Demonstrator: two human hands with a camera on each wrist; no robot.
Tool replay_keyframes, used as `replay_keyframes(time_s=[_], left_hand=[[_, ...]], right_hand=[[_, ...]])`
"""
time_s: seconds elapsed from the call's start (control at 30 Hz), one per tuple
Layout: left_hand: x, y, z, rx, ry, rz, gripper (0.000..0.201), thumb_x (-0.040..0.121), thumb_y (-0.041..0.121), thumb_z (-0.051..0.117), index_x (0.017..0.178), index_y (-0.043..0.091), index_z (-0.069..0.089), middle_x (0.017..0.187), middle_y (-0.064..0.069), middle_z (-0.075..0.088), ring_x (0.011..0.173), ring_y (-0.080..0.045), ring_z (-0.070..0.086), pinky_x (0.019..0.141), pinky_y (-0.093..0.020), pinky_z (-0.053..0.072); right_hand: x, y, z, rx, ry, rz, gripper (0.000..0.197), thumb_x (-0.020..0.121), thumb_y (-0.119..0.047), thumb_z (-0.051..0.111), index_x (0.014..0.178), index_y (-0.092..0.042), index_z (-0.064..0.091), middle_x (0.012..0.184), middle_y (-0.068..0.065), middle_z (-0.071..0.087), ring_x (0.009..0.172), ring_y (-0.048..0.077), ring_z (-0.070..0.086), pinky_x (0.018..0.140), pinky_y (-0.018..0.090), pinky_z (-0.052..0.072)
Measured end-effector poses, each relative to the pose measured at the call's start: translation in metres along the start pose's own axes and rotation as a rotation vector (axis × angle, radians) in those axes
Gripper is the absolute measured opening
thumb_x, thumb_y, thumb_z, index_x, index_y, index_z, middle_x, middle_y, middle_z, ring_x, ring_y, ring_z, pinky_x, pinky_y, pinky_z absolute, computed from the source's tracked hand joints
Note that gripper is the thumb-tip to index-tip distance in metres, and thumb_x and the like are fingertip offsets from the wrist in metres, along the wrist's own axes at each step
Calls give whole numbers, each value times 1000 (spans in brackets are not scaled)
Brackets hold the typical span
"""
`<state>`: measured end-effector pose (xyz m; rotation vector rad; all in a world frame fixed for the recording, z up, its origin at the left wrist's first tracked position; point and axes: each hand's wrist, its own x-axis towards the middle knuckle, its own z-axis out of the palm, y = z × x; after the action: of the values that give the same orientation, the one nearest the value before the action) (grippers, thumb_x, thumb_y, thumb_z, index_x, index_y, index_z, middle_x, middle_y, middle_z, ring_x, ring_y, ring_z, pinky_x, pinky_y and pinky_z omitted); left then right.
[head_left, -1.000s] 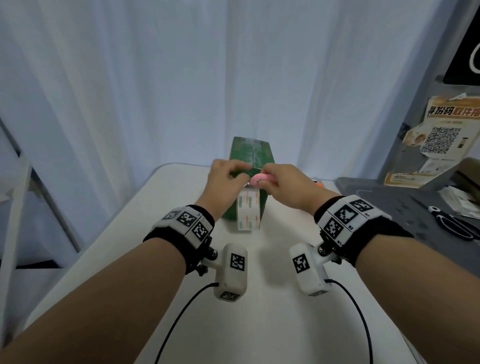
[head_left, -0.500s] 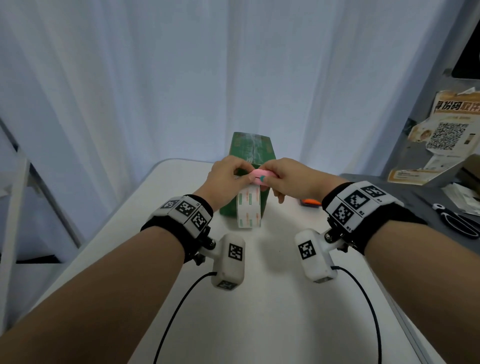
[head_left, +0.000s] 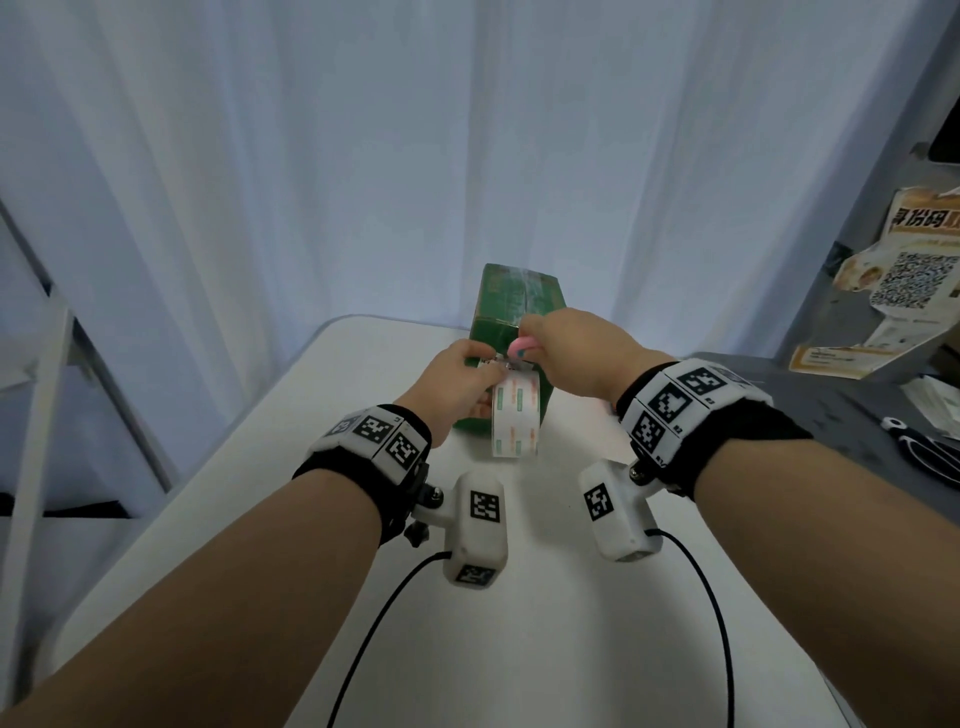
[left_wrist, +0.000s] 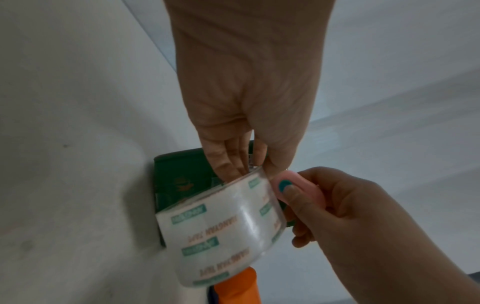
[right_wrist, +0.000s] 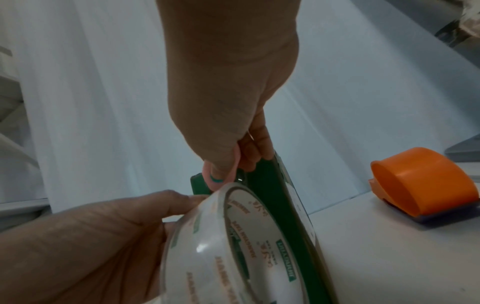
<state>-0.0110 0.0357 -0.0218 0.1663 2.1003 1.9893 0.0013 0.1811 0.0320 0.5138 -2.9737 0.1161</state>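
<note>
White counter below: my left grip (head_left: 457, 382) pinches the tape roll (head_left: 516, 415) by the green box (head_left: 519, 296); right grip (head_left: 571, 345) squeezes the pink cutter (head_left: 521, 345) just right of it, so I'd cut leftward.

A white table (head_left: 519, 623) ran from the near edge to a pale, pleated curtain (head_left: 363, 156) that filled the far side. An orange tape dispenser (right_wrist: 426, 183) with a dark base lay on the table towards the right. Just beside the table on the right was a grey surface (head_left: 810, 410), where scissors (head_left: 930, 452) and some loose papers (head_left: 935, 400) lay. Further right, a creased poster with a QR code (head_left: 893, 291) leaned upright. A white metal frame (head_left: 36, 415) stood at the far left.
</note>
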Motion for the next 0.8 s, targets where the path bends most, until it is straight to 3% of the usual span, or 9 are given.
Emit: replay_keyframes(time_s=[0.07,0.13,0.2,0.33,0.4,0.53,0.63,0.7,0.8], left_hand=[[1,0,-1,7,-12,12,30,92,10,54,121,5,48,97,-18,65,74,-22,65,74,-36,56],[2,-1,-2,14,-19,15,29,92,7,54,120,1,52,91,-15,65,74,-21,65,75,-35,56],[2,-1,-2,27,-39,22,28,92,6,51,118,-3,56,86,-13,66,72,-19,64,69,-30,56],[0,1,-2,44,-58,35,26,93,4,50,114,-6,60,88,-16,66,72,-19,64,61,-22,57],[1,0,-2,48,-39,37,25,92,4,50,111,-7,61,94,-21,66,75,-23,64,66,-26,57],[3,-1,-2,63,-4,18,19,91,7,51,95,-6,65,91,-21,67,82,-30,64,82,-42,54],[4,-2,-3,81,41,4,24,91,11,50,71,5,61,69,-11,63,61,-21,58,58,-29,47],[5,-2,-3,96,62,7,24,91,14,49,70,4,57,62,-8,57,53,-18,52,50,-25,38],[7,-4,0,89,76,0,21,90,17,49,71,8,52,63,-11,51,50,-18,47,45,-20,34]], right_hand=[[1,-3,-1,-20,-28,-8,19,96,-20,42,92,-8,56,93,9,66,79,24,52,67,33,41],[0,-6,0,-60,-43,-12,16,95,-17,44,97,-7,56,76,0,55,79,24,51,65,32,37],[1,-7,2,-90,-38,-15,12,94,-12,46,99,-7,56,68,-7,43,76,20,46,65,31,35],[5,-7,9,-87,-37,-24,13,96,-19,45,84,-14,48,65,-6,43,72,20,47,59,28,34],[7,-5,12,-82,-20,-28,17,97,-23,45,82,-13,48,60,-10,38,70,20,47,53,26,31],[7,-2,14,-50,-21,-38,19,97,-22,45,94,-7,57,69,-5,47,73,19,47,64,29,35],[5,2,13,-60,-35,-41,20,98,-24,43,90,-11,55,71,-2,49,74,20,47,66,30,37],[3,5,12,-60,-47,-30,22,99,-27,40,83,-15,47,65,-6,43,73,21,48,66,31,37],[0,8,12,-40,-47,-24,23,100,-29,38,83,-15,46,74,0,51,74,22,49,67,31,38]])
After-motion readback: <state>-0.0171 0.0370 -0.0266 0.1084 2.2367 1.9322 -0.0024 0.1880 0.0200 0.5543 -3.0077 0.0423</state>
